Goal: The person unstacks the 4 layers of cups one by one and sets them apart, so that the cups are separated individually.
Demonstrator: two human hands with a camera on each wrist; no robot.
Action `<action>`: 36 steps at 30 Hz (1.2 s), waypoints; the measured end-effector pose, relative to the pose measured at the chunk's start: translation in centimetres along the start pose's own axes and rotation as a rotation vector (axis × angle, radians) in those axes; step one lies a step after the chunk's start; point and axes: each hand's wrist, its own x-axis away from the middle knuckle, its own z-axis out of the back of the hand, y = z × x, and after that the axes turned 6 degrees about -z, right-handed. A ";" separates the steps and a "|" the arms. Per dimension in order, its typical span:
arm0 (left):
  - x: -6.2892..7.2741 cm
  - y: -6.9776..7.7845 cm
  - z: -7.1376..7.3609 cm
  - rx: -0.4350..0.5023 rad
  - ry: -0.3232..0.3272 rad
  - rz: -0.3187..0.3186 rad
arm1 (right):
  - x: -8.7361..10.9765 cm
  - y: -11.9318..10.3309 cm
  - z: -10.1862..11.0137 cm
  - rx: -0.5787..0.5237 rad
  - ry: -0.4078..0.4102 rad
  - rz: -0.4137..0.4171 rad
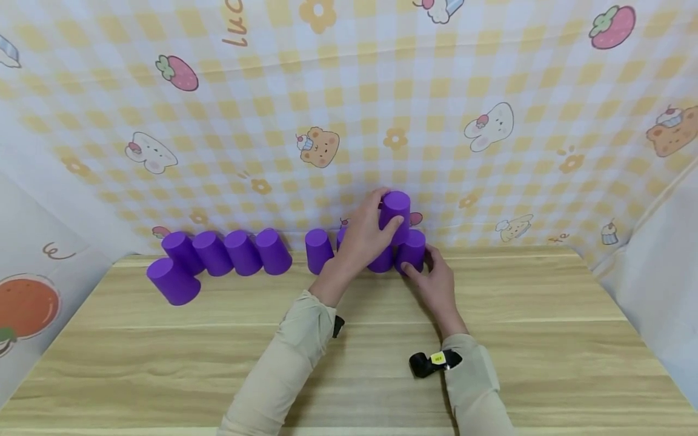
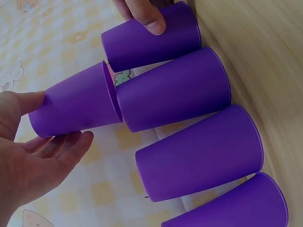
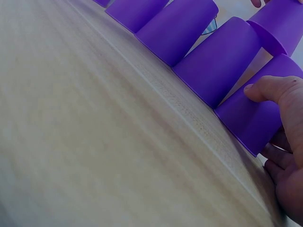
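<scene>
Upside down, a purple cup [image 1: 395,213] is gripped between the thumb and fingers of my left hand [image 1: 360,236]. Its rim is at the tops of the two rightmost cups in a row along the back; the left wrist view does not show clearly whether it bears its full weight there. My right hand [image 1: 437,287] holds the rightmost cup [image 1: 411,249] of that row, thumb on the front and fingers around its right side. Beside it stands another inverted cup [image 2: 175,90]. Farther left in the row is a cup [image 1: 319,251]; my left hand partly hides the one after it.
To the left, several more inverted purple cups [image 1: 243,253] stand in a line, with one cup [image 1: 174,281] in front of the line's left end. A checked cloth [image 1: 349,91] hangs behind the wooden table [image 1: 545,339]. White cloth sides [image 1: 665,224] flank the table.
</scene>
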 end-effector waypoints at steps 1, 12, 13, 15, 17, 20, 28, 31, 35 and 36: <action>0.1 0.1 0.1 -0.001 0.006 -0.007 | 0.0 0.0 0.0 -0.001 0.000 -0.001; 0.6 0.6 1.7 0.019 0.054 -0.075 | -0.1 -0.1 0.0 -0.004 0.005 0.011; 0.7 0.7 1.9 0.030 0.057 -0.077 | -0.1 0.0 0.0 -0.002 0.008 0.009; 0.9 0.8 2.2 0.041 0.064 -0.076 | -0.1 0.0 0.1 0.002 0.011 0.004; 1.3 0.9 2.5 0.048 0.075 -0.076 | 0.0 0.1 0.1 0.005 0.009 -0.003; 1.8 0.8 3.0 0.055 0.095 -0.082 | 0.0 0.0 0.0 0.008 0.003 -0.008; 2.6 0.3 4.1 0.054 0.134 -0.119 | 0.1 0.0 0.1 0.012 0.008 -0.010; 3.0 0.2 4.7 0.025 0.149 -0.119 | 0.1 0.0 0.1 0.013 0.006 -0.011; 3.5 0.1 5.7 0.013 0.163 -0.107 | 0.1 0.0 -0.1 0.014 0.008 -0.007; 3.6 0.0 6.0 0.013 0.166 -0.100 | 0.1 0.0 -0.1 0.013 0.009 -0.007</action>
